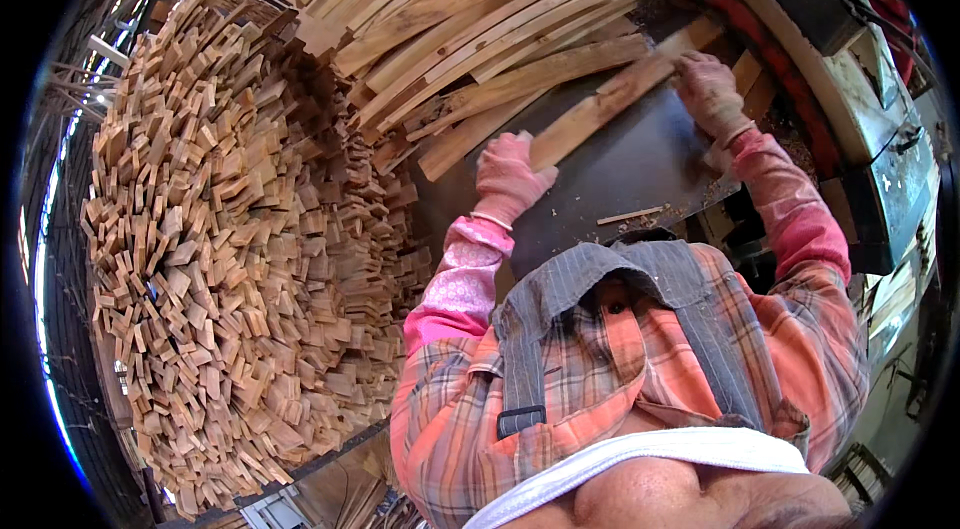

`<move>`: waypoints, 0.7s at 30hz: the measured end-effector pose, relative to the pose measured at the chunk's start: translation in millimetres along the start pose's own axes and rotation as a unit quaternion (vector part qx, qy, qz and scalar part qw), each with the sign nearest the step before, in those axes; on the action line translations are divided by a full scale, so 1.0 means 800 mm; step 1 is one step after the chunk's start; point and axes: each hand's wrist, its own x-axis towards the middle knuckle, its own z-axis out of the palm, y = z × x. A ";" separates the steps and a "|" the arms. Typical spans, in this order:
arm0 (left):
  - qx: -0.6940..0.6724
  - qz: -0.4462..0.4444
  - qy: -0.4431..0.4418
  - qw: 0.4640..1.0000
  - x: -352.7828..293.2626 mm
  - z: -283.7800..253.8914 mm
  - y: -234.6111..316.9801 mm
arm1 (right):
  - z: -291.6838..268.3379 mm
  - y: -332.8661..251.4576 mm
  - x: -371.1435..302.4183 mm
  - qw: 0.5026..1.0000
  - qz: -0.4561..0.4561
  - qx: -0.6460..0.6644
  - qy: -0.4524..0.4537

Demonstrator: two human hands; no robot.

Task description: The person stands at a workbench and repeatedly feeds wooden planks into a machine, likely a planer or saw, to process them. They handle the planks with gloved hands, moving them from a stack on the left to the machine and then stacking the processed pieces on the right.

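A wooden board (600, 117) slants across the dark metal table (590, 191), its far end up to the right. My left hand (513, 177), in a pinkish work glove, closes round the board's near left end. Farther along, my right hand (711, 97), gloved alike, grips the board's right side, its fingers curled at the edge; their tips are partly hidden. Just beyond the board, several long wooden planks (540, 29) lie in a loose pile, some overlapping the table.
To the left rises a large stack of cut wood strips (230, 249), ends facing out. A machine with a pale, curved edge (800, 39) borders the right side. A thin wood sliver (630, 216) and shavings lie on the table near my body.
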 end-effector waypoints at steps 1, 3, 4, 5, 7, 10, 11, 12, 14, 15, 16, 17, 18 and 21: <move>0.012 0.022 0.042 0.999 -0.010 0.020 -0.003 | -0.003 -0.036 0.004 0.997 -0.029 0.069 0.015; -0.014 0.042 -0.001 0.999 -0.008 0.022 0.012 | 0.014 -0.082 0.004 0.993 -0.087 0.065 0.035; -0.027 0.048 -0.021 0.998 -0.005 0.021 0.018 | 0.024 -0.102 0.001 0.986 -0.128 0.072 0.079; -0.038 0.054 0.002 0.998 -0.003 0.022 0.018 | 0.025 -0.116 -0.002 0.992 -0.112 0.045 0.019; -0.042 0.047 0.067 0.996 0.013 0.012 0.003 | 0.033 -0.121 -0.002 0.996 -0.081 0.016 -0.046; 0.047 -0.028 0.134 0.989 0.066 -0.024 -0.035 | 0.056 -0.049 -0.016 0.995 -0.083 -0.039 -0.035; 0.090 -0.086 0.124 0.985 0.078 -0.033 -0.055 | 0.041 -0.042 -0.015 0.995 -0.079 -0.033 -0.044; 0.126 -0.117 0.088 0.981 0.094 -0.027 -0.084 | 0.051 -0.018 -0.019 0.996 -0.060 -0.059 -0.015; 0.178 -0.126 0.079 0.973 0.096 -0.021 -0.089 | 0.048 0.014 -0.025 0.995 -0.019 -0.060 -0.074; 0.164 -0.130 0.049 0.976 0.097 -0.028 -0.090 | 0.050 0.031 -0.022 0.995 -0.054 -0.051 -0.067; 0.151 -0.132 0.019 0.980 0.097 -0.038 -0.088 | 0.053 0.046 -0.022 0.994 -0.085 -0.041 -0.060; 0.138 -0.136 -0.009 0.981 0.094 -0.044 -0.092 | 0.055 0.054 -0.019 0.993 -0.073 -0.054 -0.074; 0.152 -0.154 -0.011 0.976 0.096 -0.043 -0.095 | 0.057 0.057 -0.013 0.992 -0.063 -0.064 -0.084; 0.173 -0.129 -0.052 0.975 0.101 -0.048 -0.082 | 0.057 0.081 -0.014 0.994 -0.015 -0.040 -0.098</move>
